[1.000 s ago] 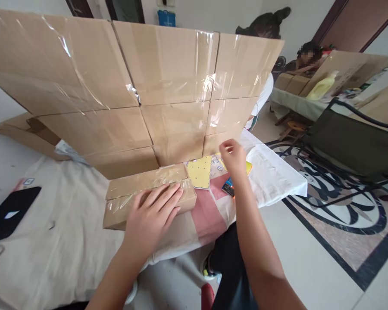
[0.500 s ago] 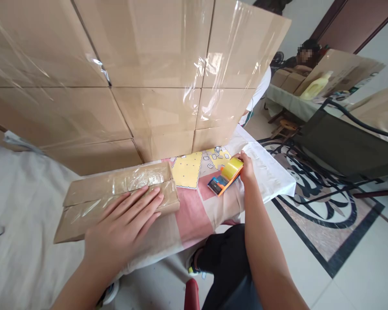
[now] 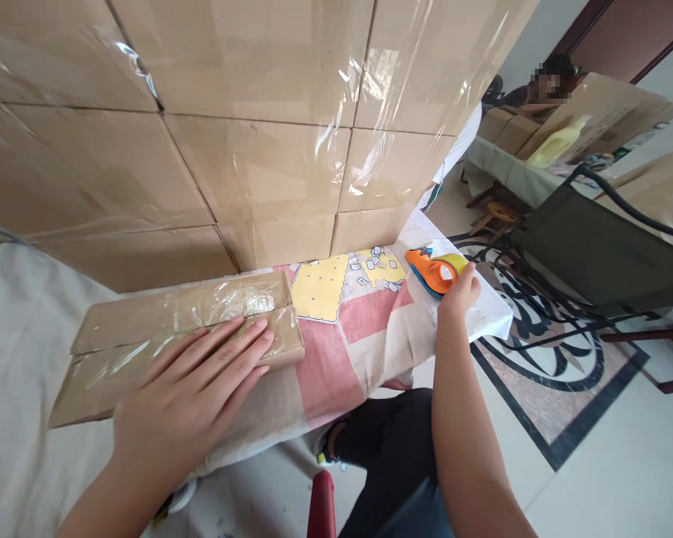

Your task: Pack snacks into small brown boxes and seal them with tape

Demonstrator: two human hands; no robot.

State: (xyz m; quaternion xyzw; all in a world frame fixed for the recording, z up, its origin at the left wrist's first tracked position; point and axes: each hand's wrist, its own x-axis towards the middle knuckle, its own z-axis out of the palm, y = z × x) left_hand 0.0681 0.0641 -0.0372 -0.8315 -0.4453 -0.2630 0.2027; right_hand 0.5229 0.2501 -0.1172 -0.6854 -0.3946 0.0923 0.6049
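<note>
My left hand [image 3: 188, 396] lies flat, fingers spread, on a flat cardboard parcel [image 3: 146, 329] wrapped in clear tape, near the table's front edge. My right hand [image 3: 458, 293] is closed on an orange tape dispenser [image 3: 433, 270] with a yellowish roll, at the right end of the table over a white sheet [image 3: 490, 317]. A big upright wall of taped cardboard boxes [image 3: 247, 119] stands just behind the parcel and fills the upper view.
The table wears a cloth [image 3: 348, 336] with pink and yellow squares. A person sits at the far right behind boxes and a yellow bottle [image 3: 552, 146]. A dark folding chair [image 3: 594, 246] stands on the patterned floor to the right. My dark-clad legs show below.
My right hand took hold of the tape dispenser and carried it right, toward the table's end. The view dropped and came closer to the boxes. My left hand stayed on the parcel.
</note>
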